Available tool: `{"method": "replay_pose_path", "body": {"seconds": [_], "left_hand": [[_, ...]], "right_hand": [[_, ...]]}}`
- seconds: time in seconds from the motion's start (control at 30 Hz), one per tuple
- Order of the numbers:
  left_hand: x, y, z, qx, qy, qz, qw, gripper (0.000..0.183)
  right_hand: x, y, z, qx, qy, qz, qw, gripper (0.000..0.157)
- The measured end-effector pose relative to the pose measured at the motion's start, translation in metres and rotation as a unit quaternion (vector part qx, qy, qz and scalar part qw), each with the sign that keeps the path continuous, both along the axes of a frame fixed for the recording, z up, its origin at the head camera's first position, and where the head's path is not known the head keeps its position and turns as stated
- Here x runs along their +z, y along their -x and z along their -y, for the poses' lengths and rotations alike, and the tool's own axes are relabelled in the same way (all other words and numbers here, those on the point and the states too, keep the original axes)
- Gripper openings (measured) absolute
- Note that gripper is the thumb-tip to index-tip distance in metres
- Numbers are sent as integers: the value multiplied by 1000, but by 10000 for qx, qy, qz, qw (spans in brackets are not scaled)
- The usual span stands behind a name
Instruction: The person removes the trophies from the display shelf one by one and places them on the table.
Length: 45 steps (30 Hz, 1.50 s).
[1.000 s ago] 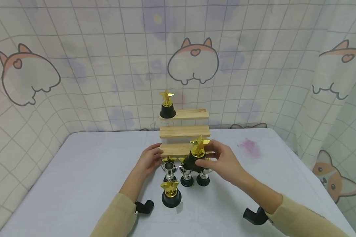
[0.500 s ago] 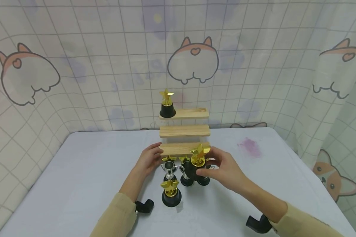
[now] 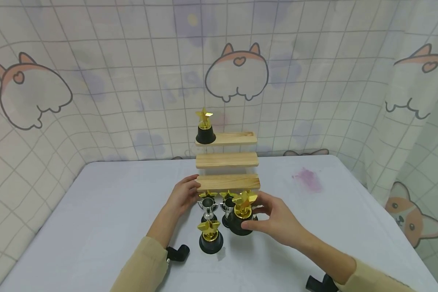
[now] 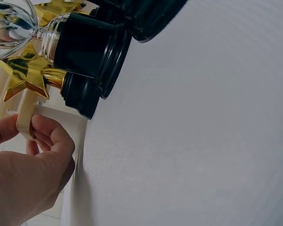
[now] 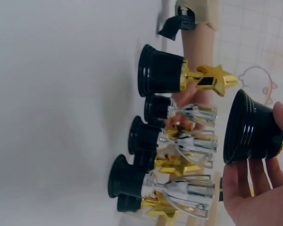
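Observation:
My right hand [image 3: 277, 221] holds a gold star trophy [image 3: 237, 224] by its black base, thumb on the near side. The right wrist view shows that trophy's base [image 5: 257, 127] raised off the table. With thumb and fingertips my left hand [image 3: 182, 198] pinches the left end of the lowest wooden step [image 3: 228, 182], as the left wrist view confirms at the board's end [image 4: 25, 117]. Three silver cup trophies [image 5: 191, 188] stand in a row before the steps, with smaller gold star trophies [image 5: 177, 165] behind them. Another star trophy [image 3: 210, 242] stands nearer me.
A three-step wooden stand [image 3: 227, 160] is at the back of the white-covered table [image 3: 113, 211]. One star trophy [image 3: 205, 134] sits on the left of its top step. Behind hangs a checked curtain [image 3: 149, 81]. Each wrist carries a black camera mount [image 3: 179, 253].
My right hand has brought the star trophy down and toward me, from beside the lowest step to in front of the right-hand silver cups. My left hand keeps its place on the step.

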State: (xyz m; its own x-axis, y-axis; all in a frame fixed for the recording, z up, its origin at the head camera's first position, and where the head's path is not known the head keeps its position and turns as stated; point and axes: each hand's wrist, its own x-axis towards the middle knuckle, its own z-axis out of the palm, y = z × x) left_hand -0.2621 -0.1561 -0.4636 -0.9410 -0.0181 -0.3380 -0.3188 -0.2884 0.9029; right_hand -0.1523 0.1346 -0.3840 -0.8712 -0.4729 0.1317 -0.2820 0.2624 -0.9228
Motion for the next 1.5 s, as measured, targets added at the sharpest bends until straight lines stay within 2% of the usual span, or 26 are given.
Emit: {"method": "replay_pose_path", "body": {"seconds": [0.23, 0.97, 1.17, 1.5], "left_hand": [[1, 0, 0, -11, -67, -48, 10000, 56], [-2, 0, 0, -14, -105, -157, 9998, 57], [-2, -1, -1, 8, -163, -202, 9997, 57], [-2, 0, 0, -15, -113, -153, 9998, 57]], "right_hand": [[-13, -5, 5, 4, -33, 145, 9999, 49], [-51, -16, 16, -185, -56, 953, 9953, 57], [-60, -15, 19, -226, -79, 918, 9955, 53], [-65, -16, 19, -175, -146, 1132, 9933, 56]]}}
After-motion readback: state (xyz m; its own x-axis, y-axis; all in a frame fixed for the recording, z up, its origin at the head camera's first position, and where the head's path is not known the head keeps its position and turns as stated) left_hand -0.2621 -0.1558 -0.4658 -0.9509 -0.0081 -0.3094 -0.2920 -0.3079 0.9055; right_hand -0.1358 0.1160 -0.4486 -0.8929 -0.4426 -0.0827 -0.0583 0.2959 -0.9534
